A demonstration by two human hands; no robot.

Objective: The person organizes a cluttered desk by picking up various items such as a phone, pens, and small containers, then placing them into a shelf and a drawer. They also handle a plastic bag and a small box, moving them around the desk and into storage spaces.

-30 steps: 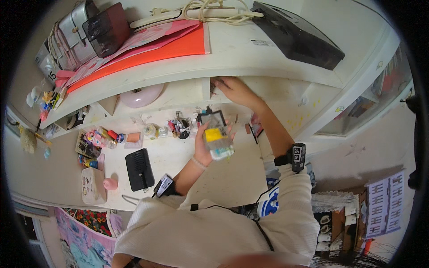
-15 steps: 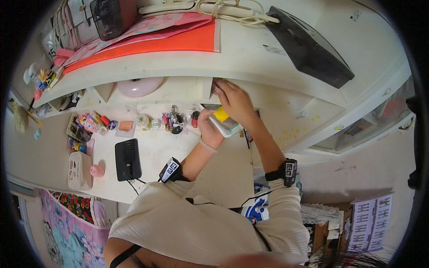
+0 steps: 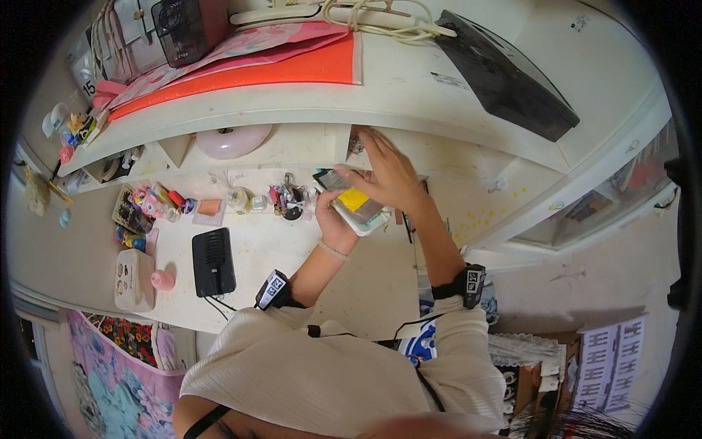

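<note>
My left hand (image 3: pixel 336 228) grips a shallow white box (image 3: pixel 363 228) by its left side, tilted above the desk. A bright yellow piece (image 3: pixel 354 198) and a grey, clear-looking packet (image 3: pixel 330 179) lie in the box; their kind I cannot make out. Over the box's far right part, my right hand (image 3: pixel 389 174) spreads its fingers, palm down, with the thumb stretched left across the box. Its fingertips reach into a shelf compartment, next to small things (image 3: pixel 356 145) that are mostly hidden. Nothing shows in that hand.
A hairbrush on a black tray (image 3: pixel 213 261), a pink egg-shaped thing (image 3: pixel 162 279) and a white case (image 3: pixel 134 280) rest on the white desk (image 3: pixel 292 293). Small bottles (image 3: pixel 238 199) and trinkets line its back. Above overhangs a shelf edge (image 3: pixel 256 117); a pink round object (image 3: pixel 232 141) sits beneath it.
My right hand has drawn back slightly from the compartment, and its thumb now stretches left over the box. The box has shifted a little left and nearer, showing more of the grey packet.
</note>
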